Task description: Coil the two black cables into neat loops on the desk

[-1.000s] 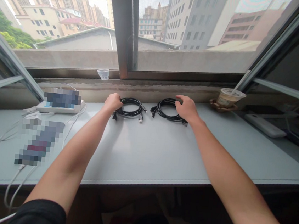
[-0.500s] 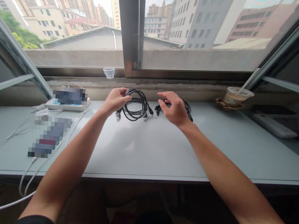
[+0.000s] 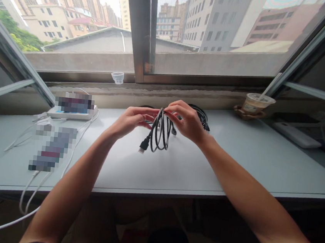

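Observation:
A coiled black HDMI cable (image 3: 153, 134) hangs upright just above the desk, its plug (image 3: 143, 144) dangling at the lower left. My right hand (image 3: 187, 120) pinches the top of the loops between thumb and fingertips. Alongside it, my left hand (image 3: 135, 120) has its fingers stretched out toward the coil, the tips at or touching its upper left side. Behind my right hand lies another black cable coil (image 3: 202, 114), partly covered. More dark cable shows behind my left fingers; whose coil it belongs to I cannot tell.
A white power strip (image 3: 90, 114) with white cords sits on the desk (image 3: 122, 171) at left, near a blurred-out device (image 3: 53, 148). A drink cup (image 3: 255, 104) with a straw stands at back right. On the windowsill rests a small clear cup (image 3: 117, 77).
The HDMI cable coil has moved right and toward me and turned more edge-on. My right hand has closed on its top. My left hand's fingers have straightened from their grip.

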`<action>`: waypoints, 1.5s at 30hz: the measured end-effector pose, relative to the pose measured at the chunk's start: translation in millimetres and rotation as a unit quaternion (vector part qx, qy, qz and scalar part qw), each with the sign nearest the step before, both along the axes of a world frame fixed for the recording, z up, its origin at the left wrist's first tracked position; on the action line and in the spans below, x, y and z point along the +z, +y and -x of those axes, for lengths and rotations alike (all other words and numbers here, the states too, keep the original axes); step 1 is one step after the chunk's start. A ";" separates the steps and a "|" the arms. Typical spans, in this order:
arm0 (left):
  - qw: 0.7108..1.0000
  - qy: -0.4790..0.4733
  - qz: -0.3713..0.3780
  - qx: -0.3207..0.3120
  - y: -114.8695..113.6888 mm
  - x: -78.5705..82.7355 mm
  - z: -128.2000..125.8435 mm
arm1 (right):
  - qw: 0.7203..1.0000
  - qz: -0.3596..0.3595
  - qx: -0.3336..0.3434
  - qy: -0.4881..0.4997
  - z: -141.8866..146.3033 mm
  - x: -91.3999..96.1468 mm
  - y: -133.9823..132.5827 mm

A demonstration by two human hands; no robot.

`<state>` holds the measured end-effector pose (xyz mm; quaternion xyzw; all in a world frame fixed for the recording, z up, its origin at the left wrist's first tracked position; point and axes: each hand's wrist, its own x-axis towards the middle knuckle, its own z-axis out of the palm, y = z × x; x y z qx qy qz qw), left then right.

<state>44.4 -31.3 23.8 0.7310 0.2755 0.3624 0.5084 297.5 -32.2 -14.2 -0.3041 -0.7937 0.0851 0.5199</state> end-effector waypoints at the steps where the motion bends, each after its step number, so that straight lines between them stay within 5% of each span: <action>1: 0.999 -0.001 -0.038 0.019 0.4 -4.0 -0.5 | 1.000 -0.010 0.004 -0.014 1.6 1.1 -1.3; 7: 0.970 -0.019 -0.205 0.127 -8.2 -19.9 -7.7 | 0.997 -0.049 0.032 -0.059 13.2 2.2 -8.3; 12: 0.967 0.010 -0.202 0.154 -7.9 -22.1 2.2 | 0.992 -0.062 -0.003 -0.113 6.6 0.2 -6.4; 20: 0.961 -0.084 -0.199 0.174 19.3 -33.3 15.6 | 0.969 -0.041 -0.098 -0.225 -12.7 -12.7 11.4; 26: 0.927 -0.108 -0.256 0.251 37.5 -38.5 28.4 | 0.953 0.035 -0.180 -0.241 -28.4 -26.2 24.9; 32: 0.860 -0.157 -0.325 0.360 37.7 -29.0 35.7 | 0.922 0.119 -0.292 -0.225 -42.7 -33.3 33.1; 39: 0.808 -0.184 -0.316 0.461 46.5 -25.7 49.7 | 0.918 0.186 -0.343 -0.071 -52.2 -36.7 46.2; 45: 0.788 -0.207 -0.275 0.511 63.0 -30.1 69.7 | 0.912 0.305 -0.149 0.230 -57.6 -31.0 54.2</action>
